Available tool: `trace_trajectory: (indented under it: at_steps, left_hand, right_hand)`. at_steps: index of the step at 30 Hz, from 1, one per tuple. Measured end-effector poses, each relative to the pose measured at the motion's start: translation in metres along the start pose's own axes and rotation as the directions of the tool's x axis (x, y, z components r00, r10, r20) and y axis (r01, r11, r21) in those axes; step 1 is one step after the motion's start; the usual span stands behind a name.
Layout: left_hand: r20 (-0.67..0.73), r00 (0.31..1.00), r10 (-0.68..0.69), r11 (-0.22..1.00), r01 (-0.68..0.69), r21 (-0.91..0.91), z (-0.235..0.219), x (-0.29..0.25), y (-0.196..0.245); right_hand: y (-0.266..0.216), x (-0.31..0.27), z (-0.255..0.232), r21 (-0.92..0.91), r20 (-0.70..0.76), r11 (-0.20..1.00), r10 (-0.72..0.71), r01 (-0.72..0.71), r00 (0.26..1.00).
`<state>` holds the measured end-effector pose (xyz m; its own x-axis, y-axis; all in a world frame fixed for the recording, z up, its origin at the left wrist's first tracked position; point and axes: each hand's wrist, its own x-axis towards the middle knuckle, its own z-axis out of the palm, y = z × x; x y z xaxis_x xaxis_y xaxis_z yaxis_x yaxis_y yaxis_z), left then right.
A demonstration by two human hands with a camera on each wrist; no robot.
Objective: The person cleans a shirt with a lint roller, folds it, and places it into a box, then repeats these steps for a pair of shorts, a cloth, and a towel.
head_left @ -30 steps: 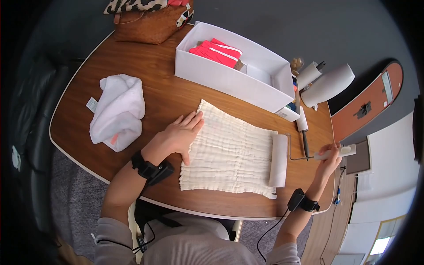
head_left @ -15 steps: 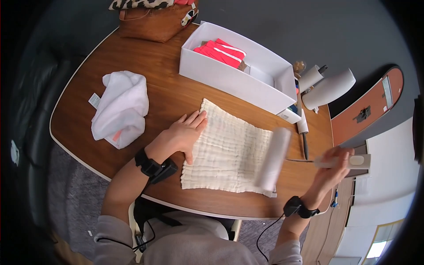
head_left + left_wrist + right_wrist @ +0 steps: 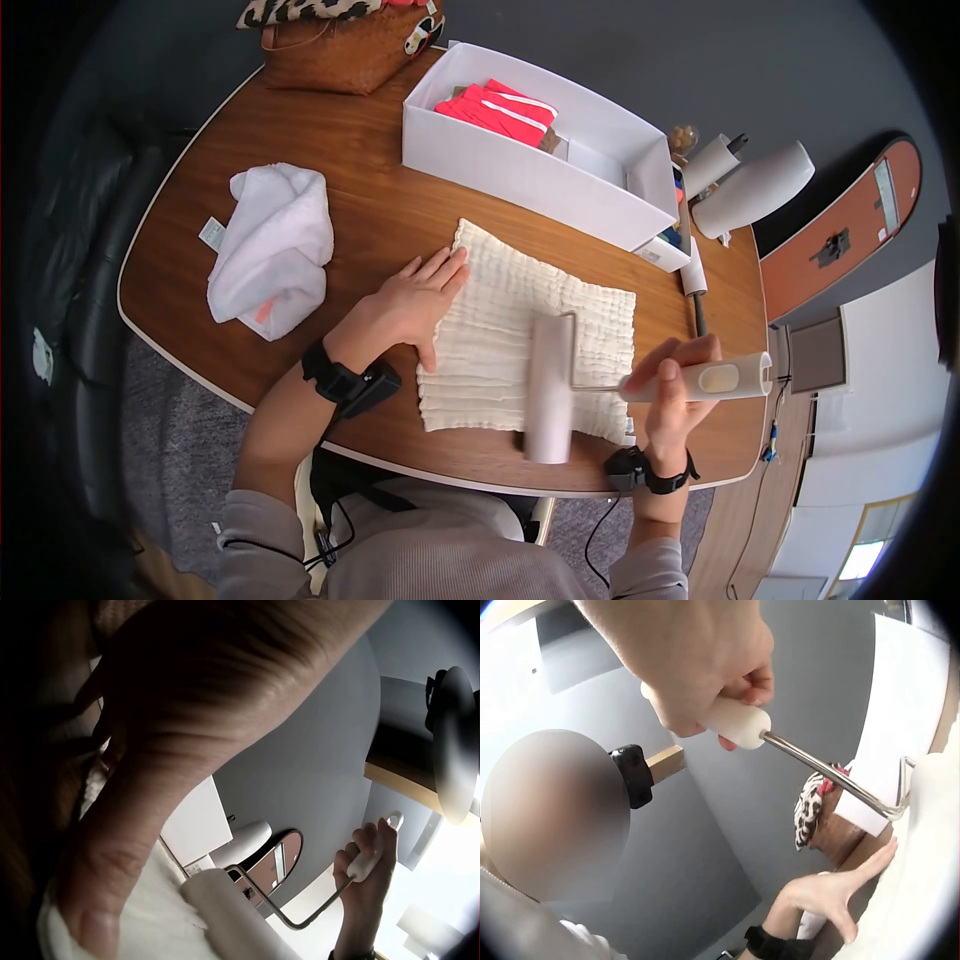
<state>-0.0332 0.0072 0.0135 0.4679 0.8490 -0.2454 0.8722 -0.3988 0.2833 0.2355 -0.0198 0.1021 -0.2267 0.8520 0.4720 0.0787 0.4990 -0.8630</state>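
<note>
A cream crinkled gauze cloth [image 3: 490, 335] lies spread on the wooden table. My left hand [image 3: 405, 308] rests on its left edge, fingers extended and thumb spread. My right hand [image 3: 672, 400] grips the white handle [image 3: 739, 724] of a lint roller. The white roll [image 3: 549, 395] of this lint roller lies over the right-hand half of the cloth, its lower end reaching past the cloth's near edge. A bent metal rod [image 3: 829, 772] joins roll and handle. In the left wrist view, the roll [image 3: 229, 911] shows beyond my thumb.
To the left lies a crumpled white towel [image 3: 272, 250] with a tag. A white box [image 3: 530, 185] holding folded red fabric [image 3: 497, 110] stands at the back. Beside it are a second lint roller [image 3: 695, 285] and a white rounded object [image 3: 755, 190]. A brown bag [image 3: 340, 55] sits at the far left.
My right hand has brought the lint roller left, from the cloth's right edge to over its right-hand half; the roll was tilted midway. My left hand has stayed on the left edge.
</note>
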Motion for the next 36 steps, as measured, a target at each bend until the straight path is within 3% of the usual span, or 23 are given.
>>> trace_trajectory:
  at_steps: [2, 6, 10, 13, 14, 17, 20, 24, 28, 29, 30, 31, 33, 36]
  left_hand:
    - [-0.011, 1.0, 0.004, 1.0, -0.004, 0.001, 0.001, 0.0, -0.001]
    - [-0.017, 1.0, 0.004, 1.0, -0.005, -0.003, 0.0, 0.0, 0.001]
    - [-0.019, 1.0, 0.01, 1.0, -0.01, 0.004, 0.001, 0.0, 0.0]
    - [-0.018, 1.0, 0.008, 1.0, -0.008, -0.002, 0.001, 0.0, 0.0]
    - [-0.016, 1.0, 0.005, 1.0, -0.005, -0.004, 0.001, 0.0, 0.0]
    - [-0.003, 1.0, 0.001, 1.0, -0.001, -0.007, -0.001, 0.0, 0.001]
    - [0.004, 1.0, -0.005, 1.0, 0.005, -0.009, 0.0, 0.0, 0.001]
    - [0.022, 1.0, -0.006, 1.0, 0.006, 0.002, -0.002, 0.001, 0.001]
    - [0.021, 1.0, 0.002, 1.0, -0.002, 0.006, 0.002, 0.002, -0.001]
    - [0.021, 1.0, 0.004, 1.0, -0.004, 0.007, 0.002, 0.002, -0.001]
    - [0.023, 1.0, 0.004, 1.0, -0.004, 0.006, 0.002, 0.001, -0.002]
    - [0.025, 1.0, 0.001, 1.0, -0.002, 0.014, 0.001, 0.001, -0.002]
    - [0.03, 1.0, 0.0, 1.0, -0.001, 0.03, 0.0, 0.001, -0.001]
    - [0.04, 0.999, 0.004, 1.0, -0.004, -0.01, -0.004, 0.0, 0.0]
  right_hand:
    - [-0.002, 0.002, -0.001, -0.14, -0.094, 0.99, -0.04, 0.027, 0.995]
    - [0.005, -0.003, -0.028, -0.18, -0.087, 0.983, 0.03, -0.046, 0.996]
    - [0.029, -0.007, -0.054, -0.485, -0.126, 0.875, -0.069, 0.0, 0.99]
    - [0.026, -0.006, -0.071, -0.484, -0.173, 0.869, 0.015, -0.098, 0.985]
    - [0.025, -0.004, -0.081, -0.546, -0.163, 0.835, -0.027, -0.067, 0.986]
    - [0.016, 0.003, -0.099, -0.488, -0.262, 0.87, -0.226, 0.073, 0.938]
    - [-0.031, 0.013, -0.095, -0.509, -0.183, 0.828, -0.372, 0.236, 0.91]
    - [-0.055, 0.026, -0.04, -0.381, -0.272, 0.868, -0.434, 0.318, 0.859]
    - [-0.032, 0.023, 0.014, -0.14, -0.075, 0.963, -0.244, 0.232, 0.967]
    - [-0.017, 0.021, 0.021, -0.151, -0.022, 0.959, -0.248, 0.242, 0.968]
    - [-0.012, 0.018, 0.034, -0.102, -0.048, 0.983, -0.158, 0.152, 0.986]
    - [-0.01, 0.02, 0.041, -0.117, 0.03, 0.985, -0.123, 0.126, 0.992]
    - [0.001, 0.023, 0.05, -0.127, 0.052, 0.99, -0.058, 0.064, 0.997]
    - [0.0, 0.031, 0.058, -0.219, 0.219, 0.969, -0.066, 0.115, 0.973]
